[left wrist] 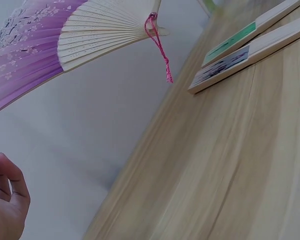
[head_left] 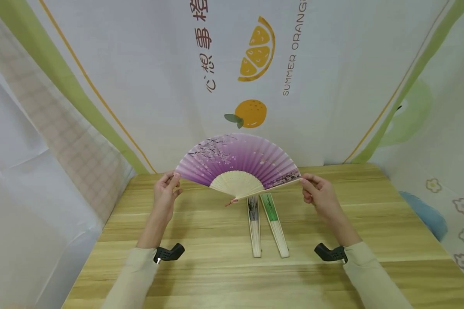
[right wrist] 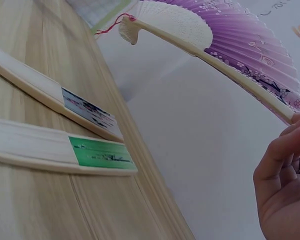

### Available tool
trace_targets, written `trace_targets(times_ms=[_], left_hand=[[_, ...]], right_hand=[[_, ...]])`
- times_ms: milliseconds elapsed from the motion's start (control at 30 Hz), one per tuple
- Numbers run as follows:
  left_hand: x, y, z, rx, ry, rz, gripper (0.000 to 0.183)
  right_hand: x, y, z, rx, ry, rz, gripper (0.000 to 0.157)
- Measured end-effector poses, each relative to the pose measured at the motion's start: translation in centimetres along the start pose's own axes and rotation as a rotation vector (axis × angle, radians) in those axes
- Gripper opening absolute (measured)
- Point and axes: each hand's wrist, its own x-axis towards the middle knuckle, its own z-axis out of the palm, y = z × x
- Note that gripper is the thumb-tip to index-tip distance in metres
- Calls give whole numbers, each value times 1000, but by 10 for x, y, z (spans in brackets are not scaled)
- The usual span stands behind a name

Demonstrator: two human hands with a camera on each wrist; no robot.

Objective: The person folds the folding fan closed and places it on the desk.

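Observation:
A purple folding fan (head_left: 247,161) with printed blossom branches is spread wide above the table, its pale ribs meeting at a pivot with a pink tassel (left wrist: 162,52). My left hand (head_left: 165,191) pinches the fan's left outer corner between thumb and fingers. At the opposite corner my right hand (head_left: 320,193) pinches the end of the right guard stick (right wrist: 240,77). Below the spread fan, a folded grey fan (head_left: 254,227) and a folded green fan (head_left: 275,225) lie on the wood, slightly splayed apart.
The wood-grain table (head_left: 216,274) reaches back to a white cloth (head_left: 317,107) printed with oranges and lettering. Patterned cloths hang at both sides. Each wrist wears a black camera mount, one on the left (head_left: 169,252) and one on the right (head_left: 330,252).

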Motion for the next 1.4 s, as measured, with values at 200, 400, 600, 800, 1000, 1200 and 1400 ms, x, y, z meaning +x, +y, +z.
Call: trace_targets(times_ms=[200, 400, 600, 800, 1000, 1200, 1400], left_hand=[[-2, -9, 15, -13, -12, 8, 12], [-7, -17, 27, -6, -27, 5, 11], [-9, -24, 31, 1, -33, 13, 9], [-10, -27, 34, -13, -15, 13, 9], [-11, -27, 39, -17, -19, -7, 13], [-10, -24, 43, -20, -25, 5, 12], [-10, -22, 50, -29, -8, 13, 7]], right_hand=[[-4, -4, -16, 16, 4, -6, 6], [-8, -4, -31, 59, 14, -21, 4], [-12, -3, -43, 129, 26, -28, 9], [-13, -4, -50, 163, 29, -40, 7], [-13, -4, -52, 145, 14, -55, 7], [-11, -6, -49, 137, 15, -55, 5], [-6, -9, -45, 122, 28, -43, 5]])
